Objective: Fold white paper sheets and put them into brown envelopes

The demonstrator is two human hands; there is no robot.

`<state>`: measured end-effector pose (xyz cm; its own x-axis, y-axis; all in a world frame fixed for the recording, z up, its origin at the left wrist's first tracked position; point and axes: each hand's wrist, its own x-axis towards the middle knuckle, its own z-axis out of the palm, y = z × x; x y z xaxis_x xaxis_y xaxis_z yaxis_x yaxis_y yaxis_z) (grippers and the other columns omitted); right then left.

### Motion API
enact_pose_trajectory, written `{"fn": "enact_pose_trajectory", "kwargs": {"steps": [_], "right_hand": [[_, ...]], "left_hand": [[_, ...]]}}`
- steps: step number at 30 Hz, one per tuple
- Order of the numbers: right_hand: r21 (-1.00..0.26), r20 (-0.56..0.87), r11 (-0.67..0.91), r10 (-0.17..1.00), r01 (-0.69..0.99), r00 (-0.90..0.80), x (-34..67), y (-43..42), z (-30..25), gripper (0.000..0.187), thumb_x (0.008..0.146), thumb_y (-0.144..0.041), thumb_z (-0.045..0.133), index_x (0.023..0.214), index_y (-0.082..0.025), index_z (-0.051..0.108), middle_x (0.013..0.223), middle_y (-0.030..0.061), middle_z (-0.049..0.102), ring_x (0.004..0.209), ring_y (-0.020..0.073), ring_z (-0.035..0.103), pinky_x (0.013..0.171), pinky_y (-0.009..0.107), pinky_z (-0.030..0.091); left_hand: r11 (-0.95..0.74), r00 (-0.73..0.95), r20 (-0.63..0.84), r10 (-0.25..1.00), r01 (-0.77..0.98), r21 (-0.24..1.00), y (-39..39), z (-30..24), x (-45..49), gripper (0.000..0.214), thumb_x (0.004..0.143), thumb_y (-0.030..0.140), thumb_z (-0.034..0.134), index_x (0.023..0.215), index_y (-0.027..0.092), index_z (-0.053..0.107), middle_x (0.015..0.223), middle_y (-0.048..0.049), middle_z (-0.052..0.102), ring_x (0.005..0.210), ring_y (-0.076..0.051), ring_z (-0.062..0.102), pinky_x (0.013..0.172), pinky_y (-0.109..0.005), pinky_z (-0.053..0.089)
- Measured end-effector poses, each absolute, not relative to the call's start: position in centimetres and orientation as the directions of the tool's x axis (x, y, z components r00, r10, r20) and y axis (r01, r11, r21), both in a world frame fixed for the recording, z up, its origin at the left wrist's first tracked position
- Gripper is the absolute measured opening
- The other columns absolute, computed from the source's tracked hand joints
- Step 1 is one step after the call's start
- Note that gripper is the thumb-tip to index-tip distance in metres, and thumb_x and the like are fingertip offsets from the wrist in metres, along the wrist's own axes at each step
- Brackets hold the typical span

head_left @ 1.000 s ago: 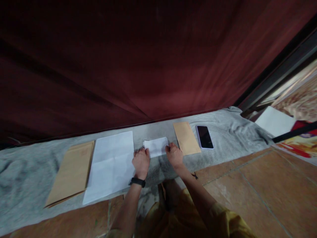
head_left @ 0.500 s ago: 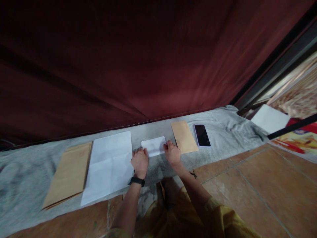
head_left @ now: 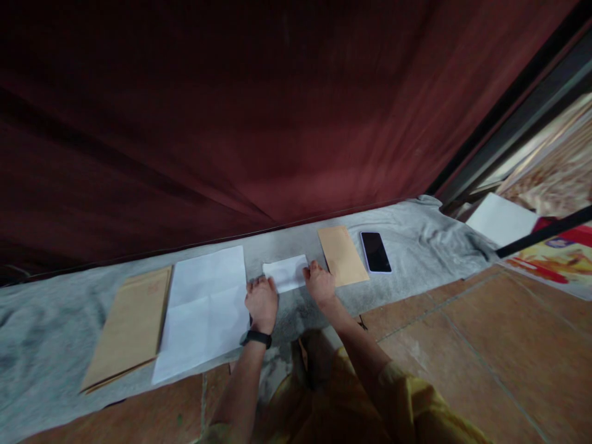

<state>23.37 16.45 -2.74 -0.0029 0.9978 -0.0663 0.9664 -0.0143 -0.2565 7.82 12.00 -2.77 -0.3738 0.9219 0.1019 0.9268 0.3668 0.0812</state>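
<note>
A small folded white paper (head_left: 285,272) lies on a grey cloth (head_left: 50,333) spread over the floor. My left hand (head_left: 261,302), with a black wristband, presses its curled fingers on the paper's near left corner. My right hand (head_left: 319,284) presses curled fingers on the near right corner. To the left lies a large unfolded white sheet (head_left: 203,308), and beyond it a brown envelope (head_left: 129,327). Right of my hands lie a smaller brown envelope (head_left: 342,263) and a black phone (head_left: 375,251).
A dark red curtain (head_left: 259,111) hangs along the far edge of the cloth. Terracotta floor tiles (head_left: 467,345) lie near me and to the right. At the far right are a white sheet (head_left: 500,219), a colourful printed sheet (head_left: 555,259) and a dark bar (head_left: 541,231).
The view has shifted a little, so everything sits slightly further left. My hands stay on the folded paper's near edge, the right one shifting slightly inward.
</note>
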Motion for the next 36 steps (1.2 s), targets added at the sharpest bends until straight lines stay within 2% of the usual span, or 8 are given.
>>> {"fn": "enact_pose_trajectory", "kwargs": {"steps": [11, 20, 27, 36], "right_hand": [[-0.259, -0.088, 0.003, 0.996, 0.966, -0.027, 23.40, 16.65, -2.11, 0.026, 0.106, -0.037, 0.045, 0.114, -0.015, 0.058, 0.097, 0.0160, 0.075, 0.091, 0.0232, 0.074, 0.073, 0.028, 0.050], [-0.267, -0.078, -0.001, 0.997, 0.964, -0.021, 23.26, 16.73, -2.02, 0.026, 0.105, -0.035, 0.046, 0.117, -0.016, 0.058, 0.097, 0.0149, 0.076, 0.091, 0.0228, 0.076, 0.074, 0.028, 0.052], [-0.296, -0.075, -0.019, 0.997, 0.955, -0.004, 23.08, 16.81, -2.29, 0.023, 0.104, -0.033, 0.047, 0.112, -0.015, 0.059, 0.098, 0.0149, 0.076, 0.092, 0.0234, 0.076, 0.075, 0.029, 0.053], [-0.240, -0.067, 0.001, 0.998, 0.971, -0.018, 23.16, 16.46, -2.10, 0.026, 0.105, -0.036, 0.046, 0.116, -0.015, 0.057, 0.098, 0.0158, 0.075, 0.091, 0.0223, 0.076, 0.074, 0.028, 0.051]], "left_hand": [[0.379, -0.385, 0.106, 0.917, 0.923, 0.073, 11.80, -2.27, 7.98, 0.044, 0.103, 0.033, 0.032, 0.104, 0.010, 0.070, 0.098, -0.0167, 0.071, 0.108, -0.029, 0.065, 0.084, -0.036, 0.052], [0.372, -0.374, 0.122, 0.920, 0.928, 0.038, 11.80, -2.25, 7.84, 0.043, 0.103, 0.033, 0.032, 0.100, 0.012, 0.070, 0.091, -0.0153, 0.071, 0.105, -0.029, 0.066, 0.077, -0.034, 0.052], [0.354, -0.353, 0.131, 0.927, 0.935, 0.011, 11.72, -2.17, 7.80, 0.043, 0.104, 0.034, 0.032, 0.100, 0.011, 0.069, 0.089, -0.0147, 0.071, 0.100, -0.028, 0.068, 0.078, -0.035, 0.053], [0.375, -0.376, 0.128, 0.918, 0.926, 0.038, 11.60, -2.13, 8.12, 0.044, 0.104, 0.033, 0.030, 0.102, 0.009, 0.068, 0.094, -0.0171, 0.071, 0.103, -0.030, 0.067, 0.079, -0.036, 0.053]]}}
